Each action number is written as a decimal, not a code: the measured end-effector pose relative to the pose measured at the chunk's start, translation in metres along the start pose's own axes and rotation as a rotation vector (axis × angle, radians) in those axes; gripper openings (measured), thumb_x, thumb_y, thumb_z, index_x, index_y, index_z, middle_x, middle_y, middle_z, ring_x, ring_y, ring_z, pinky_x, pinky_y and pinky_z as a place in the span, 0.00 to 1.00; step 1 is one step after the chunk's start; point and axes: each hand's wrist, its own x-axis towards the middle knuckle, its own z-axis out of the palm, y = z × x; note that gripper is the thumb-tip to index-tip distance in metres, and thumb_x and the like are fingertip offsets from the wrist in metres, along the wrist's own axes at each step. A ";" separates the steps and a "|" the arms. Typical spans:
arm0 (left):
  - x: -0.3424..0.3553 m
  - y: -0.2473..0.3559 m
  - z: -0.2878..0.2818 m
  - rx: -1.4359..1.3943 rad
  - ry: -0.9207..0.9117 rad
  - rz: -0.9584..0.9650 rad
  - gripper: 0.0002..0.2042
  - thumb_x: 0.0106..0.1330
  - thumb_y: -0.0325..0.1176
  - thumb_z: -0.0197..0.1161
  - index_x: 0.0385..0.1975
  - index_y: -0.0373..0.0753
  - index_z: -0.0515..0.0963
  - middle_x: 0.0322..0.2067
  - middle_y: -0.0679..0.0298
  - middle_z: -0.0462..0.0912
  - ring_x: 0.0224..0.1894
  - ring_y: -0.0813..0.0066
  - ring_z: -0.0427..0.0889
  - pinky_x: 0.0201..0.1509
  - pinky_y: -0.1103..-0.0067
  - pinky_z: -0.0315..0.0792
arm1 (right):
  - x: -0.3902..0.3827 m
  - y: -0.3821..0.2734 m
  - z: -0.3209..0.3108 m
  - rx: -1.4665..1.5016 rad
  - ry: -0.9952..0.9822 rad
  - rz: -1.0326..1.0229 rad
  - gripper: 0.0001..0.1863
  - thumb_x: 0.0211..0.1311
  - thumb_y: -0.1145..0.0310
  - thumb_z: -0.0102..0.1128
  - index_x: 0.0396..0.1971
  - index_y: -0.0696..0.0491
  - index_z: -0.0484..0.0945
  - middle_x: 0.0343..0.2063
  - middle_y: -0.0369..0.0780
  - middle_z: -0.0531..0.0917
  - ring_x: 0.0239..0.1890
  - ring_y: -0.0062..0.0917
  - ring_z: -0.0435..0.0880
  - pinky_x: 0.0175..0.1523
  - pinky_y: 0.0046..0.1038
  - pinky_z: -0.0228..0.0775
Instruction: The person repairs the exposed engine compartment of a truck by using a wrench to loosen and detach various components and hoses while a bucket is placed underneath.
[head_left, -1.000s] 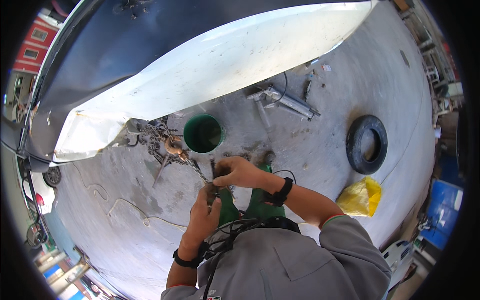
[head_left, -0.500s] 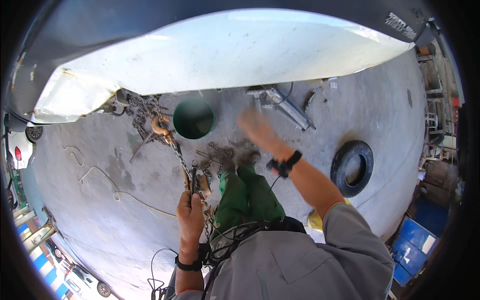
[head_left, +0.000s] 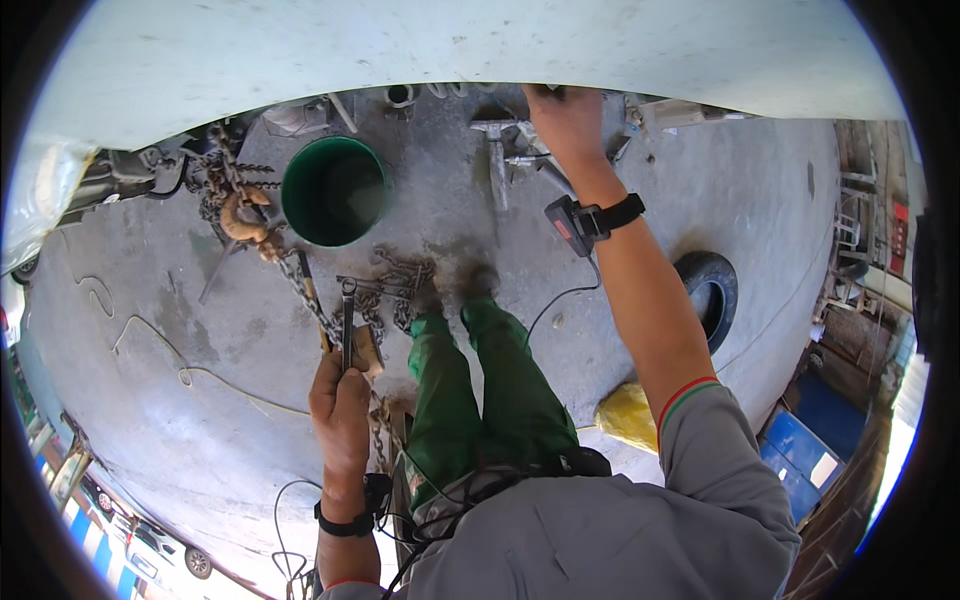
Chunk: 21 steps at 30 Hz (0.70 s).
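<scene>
My left hand (head_left: 340, 410) is closed round a ring-ended wrench (head_left: 348, 325), which points forward, its ring uppermost. My right hand (head_left: 568, 128) is stretched far forward to the lower edge of a large white vehicle panel (head_left: 480, 45). Its fingers are mostly hidden at that edge, so whether they grip anything does not show. Beneath this hand, a metal jack or pulling tool (head_left: 497, 165) lies on the floor. Beyond the wrench, a heavy chain (head_left: 300, 275) with a rusty orange hook (head_left: 238, 220) runs across the ground.
A green bucket (head_left: 335, 192) stands left of centre. At the right are a black tyre (head_left: 712, 300), a yellow bag (head_left: 628, 417) and a blue cabinet (head_left: 802, 450). A thin pale cable (head_left: 230, 384) curls over the floor at the left. More chain (head_left: 400, 280) lies beside my feet.
My right hand has moved forward to the panel's edge. The view has shifted closer to the white panel. My left hand still holds the wrench.
</scene>
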 end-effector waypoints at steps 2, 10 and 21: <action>0.037 -0.007 0.021 0.072 -0.029 0.172 0.07 0.69 0.27 0.46 0.33 0.36 0.73 0.17 0.75 0.64 0.19 0.89 0.58 0.22 0.86 0.51 | 0.019 0.011 0.017 -0.038 0.126 -0.202 0.17 0.58 0.68 0.65 0.46 0.59 0.79 0.41 0.51 0.84 0.43 0.48 0.81 0.49 0.39 0.74; 0.147 -0.012 0.056 -0.071 -0.063 0.624 0.11 0.74 0.36 0.53 0.39 0.33 0.74 0.20 0.76 0.66 0.22 0.90 0.59 0.25 0.87 0.51 | 0.031 0.022 0.055 0.894 0.281 -0.137 0.14 0.52 0.77 0.72 0.37 0.59 0.77 0.30 0.33 0.81 0.32 0.13 0.75 0.37 0.18 0.67; 0.198 -0.010 0.087 -0.340 -0.132 0.923 0.13 0.73 0.32 0.49 0.45 0.27 0.75 0.17 0.76 0.57 0.17 0.90 0.53 0.20 0.88 0.47 | 0.035 0.023 0.066 0.375 0.592 -0.231 0.16 0.51 0.64 0.66 0.26 0.59 0.70 0.18 0.40 0.75 0.22 0.22 0.69 0.34 0.25 0.68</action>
